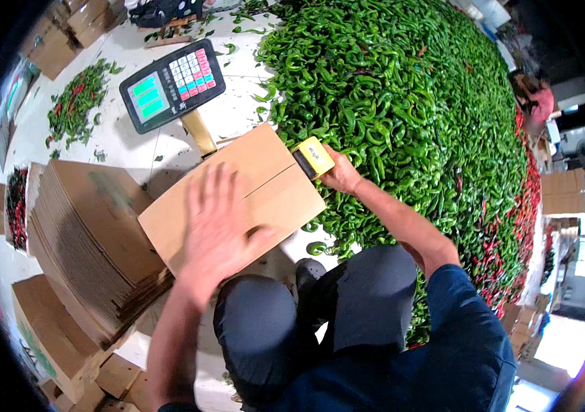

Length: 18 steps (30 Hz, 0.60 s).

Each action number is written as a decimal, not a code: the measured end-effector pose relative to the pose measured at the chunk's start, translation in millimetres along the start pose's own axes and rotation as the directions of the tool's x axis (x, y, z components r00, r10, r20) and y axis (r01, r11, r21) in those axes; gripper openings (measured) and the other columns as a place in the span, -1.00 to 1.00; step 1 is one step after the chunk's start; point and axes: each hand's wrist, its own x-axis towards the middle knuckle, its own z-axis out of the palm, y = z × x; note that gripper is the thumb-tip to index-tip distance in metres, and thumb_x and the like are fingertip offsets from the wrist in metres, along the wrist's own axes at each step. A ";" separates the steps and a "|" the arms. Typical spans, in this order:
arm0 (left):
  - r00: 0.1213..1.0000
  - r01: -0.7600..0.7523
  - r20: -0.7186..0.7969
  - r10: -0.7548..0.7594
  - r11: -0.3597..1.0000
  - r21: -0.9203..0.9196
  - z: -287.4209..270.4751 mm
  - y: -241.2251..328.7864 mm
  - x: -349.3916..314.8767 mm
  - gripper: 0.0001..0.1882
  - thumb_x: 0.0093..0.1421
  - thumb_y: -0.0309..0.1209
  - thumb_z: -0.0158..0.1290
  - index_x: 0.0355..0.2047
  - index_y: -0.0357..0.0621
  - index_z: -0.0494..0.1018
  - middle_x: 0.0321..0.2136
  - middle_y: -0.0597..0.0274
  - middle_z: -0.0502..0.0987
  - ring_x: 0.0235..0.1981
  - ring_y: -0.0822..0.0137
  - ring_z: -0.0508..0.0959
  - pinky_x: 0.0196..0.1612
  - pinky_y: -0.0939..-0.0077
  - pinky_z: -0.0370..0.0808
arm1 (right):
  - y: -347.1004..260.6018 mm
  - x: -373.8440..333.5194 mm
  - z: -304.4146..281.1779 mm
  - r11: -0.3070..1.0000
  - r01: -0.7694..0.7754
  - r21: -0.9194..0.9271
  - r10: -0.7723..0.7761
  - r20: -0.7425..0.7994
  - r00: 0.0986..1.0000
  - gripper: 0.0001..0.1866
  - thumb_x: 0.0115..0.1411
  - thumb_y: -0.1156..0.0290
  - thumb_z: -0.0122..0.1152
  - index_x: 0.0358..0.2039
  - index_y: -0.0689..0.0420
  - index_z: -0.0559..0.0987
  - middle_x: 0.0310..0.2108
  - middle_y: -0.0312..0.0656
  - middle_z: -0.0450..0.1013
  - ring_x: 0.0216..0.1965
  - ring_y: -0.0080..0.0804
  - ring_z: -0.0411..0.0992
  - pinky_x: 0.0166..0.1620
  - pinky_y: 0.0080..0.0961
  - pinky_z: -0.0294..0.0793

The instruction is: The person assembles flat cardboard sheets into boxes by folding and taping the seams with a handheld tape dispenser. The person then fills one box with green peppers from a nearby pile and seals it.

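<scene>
In front of my knees is a cardboard box [275,154], its top flaps folded together along a middle seam. My left hand [218,220] lies spread on the left part of the top, fingers apart and slightly blurred. At the box's right edge, my right hand [340,173] grips a yellow tape dispenser [315,156], held by the end of the seam. Part of the dispenser is hidden by my fingers. Just beyond the box stands a weighing scale's display [172,84] with a keypad and lit green panels, on a yellowish post [198,133].
A large heap of green peppers [375,89] fills the right side, with red peppers [512,254] along its far right edge. Flattened cardboard boxes [86,233] are stacked at left. A smaller pepper pile [79,96] lies behind them. Another person [538,103] is at far right.
</scene>
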 end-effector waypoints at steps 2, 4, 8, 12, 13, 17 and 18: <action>0.997 -0.043 -0.072 0.040 0.998 -0.038 12.9 24.1 40.8 0.07 0.19 0.28 -0.05 0.34 -0.47 0.04 0.39 -0.25 0.00 0.44 -0.12 -0.06 0.44 -0.10 -0.22 | -15.8 2.0 -12.9 0.964 0.158 -0.216 -0.155 0.028 0.987 -0.21 0.09 0.32 0.40 0.26 0.25 0.22 0.05 0.16 0.43 0.08 0.07 0.43 0.11 -0.19 0.48; 0.995 -0.028 -0.099 0.027 0.999 -0.016 12.4 32.8 61.2 0.07 0.17 0.32 -0.05 0.34 -0.43 0.08 0.38 -0.20 0.05 0.44 -0.07 -0.05 0.44 -0.08 -0.27 | -53.6 6.5 -25.7 0.926 0.246 -0.286 -0.229 0.090 0.969 -0.19 0.09 0.27 0.41 0.26 0.26 0.21 0.09 0.21 0.37 0.13 0.12 0.38 0.18 -0.17 0.43; 0.995 -0.060 -0.074 0.060 0.998 0.000 15.8 42.3 68.6 0.09 0.12 0.27 0.05 0.35 -0.40 0.04 0.37 -0.19 0.07 0.45 -0.11 -0.10 0.43 -0.09 -0.25 | -66.2 21.4 -48.1 0.861 0.469 -0.195 -0.430 0.211 0.878 -0.26 -0.01 0.40 0.43 0.15 0.29 0.28 -0.03 0.17 0.41 0.02 0.11 0.42 0.11 -0.15 0.46; 0.989 -0.143 -0.036 0.144 0.989 0.044 17.5 39.8 62.5 0.08 0.12 0.20 0.11 0.36 -0.40 0.01 0.38 -0.17 0.05 0.44 -0.15 -0.08 0.41 -0.15 -0.17 | -96.4 24.4 -51.9 0.900 0.426 -0.093 -0.372 0.346 0.861 -0.42 -0.03 0.42 0.40 -0.02 0.23 0.33 -0.13 0.12 0.44 -0.05 0.12 0.45 0.03 -0.13 0.49; 0.988 -0.152 -0.023 0.152 0.988 0.028 16.5 42.9 63.0 0.07 0.13 0.16 0.11 0.38 -0.38 -0.02 0.39 -0.17 0.02 0.44 -0.15 -0.10 0.41 -0.16 -0.18 | -93.4 23.8 -54.0 0.889 0.453 -0.066 -0.406 0.345 0.846 -0.44 -0.04 0.42 0.39 -0.05 0.21 0.32 -0.13 0.11 0.44 -0.06 0.13 0.45 0.01 -0.12 0.49; 0.977 -0.212 -0.030 0.213 0.976 0.047 30.1 39.0 64.3 0.02 0.12 0.06 0.15 0.40 -0.29 -0.03 0.40 -0.16 -0.01 0.42 -0.24 -0.07 0.39 -0.23 -0.12 | -56.5 40.0 -33.3 0.845 0.519 -0.128 -0.421 0.441 0.793 -0.41 -0.03 0.38 0.39 -0.06 0.21 0.26 -0.10 0.14 0.43 -0.07 0.18 0.44 -0.02 -0.07 0.48; 0.965 -0.254 -0.053 0.256 0.966 0.045 33.3 42.3 69.8 0.03 0.08 0.05 0.19 0.38 -0.28 0.01 0.39 -0.14 0.02 0.41 -0.27 -0.04 0.38 -0.25 -0.10 | -21.4 46.5 -12.9 0.823 0.536 -0.191 -0.386 0.504 0.773 -0.44 0.00 0.36 0.35 -0.07 0.21 0.25 -0.10 0.13 0.44 -0.08 0.19 0.44 -0.02 -0.06 0.48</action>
